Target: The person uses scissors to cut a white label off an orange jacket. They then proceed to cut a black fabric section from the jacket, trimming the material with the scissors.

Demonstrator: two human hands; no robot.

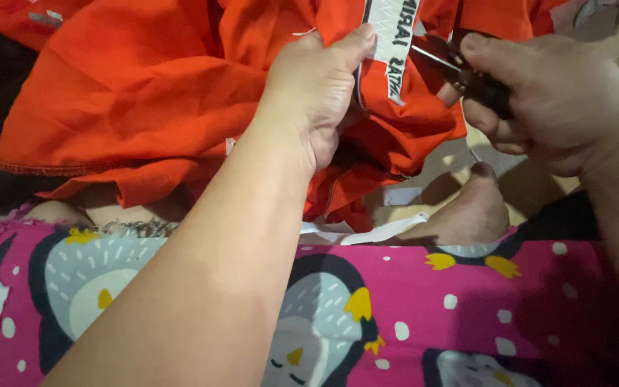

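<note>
Left hand [317, 93] pinches the orange garment [145, 86] beside its white label [392, 43]; right hand [539, 93], closed on apparently small scissors [460, 68], should keep the blades on the stitching with the cloth held taut.

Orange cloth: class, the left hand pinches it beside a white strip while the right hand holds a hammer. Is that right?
Not quite. In the head view the right hand holds small dark scissors, not a hammer. The left hand does pinch the orange cloth beside the white strip.
</note>
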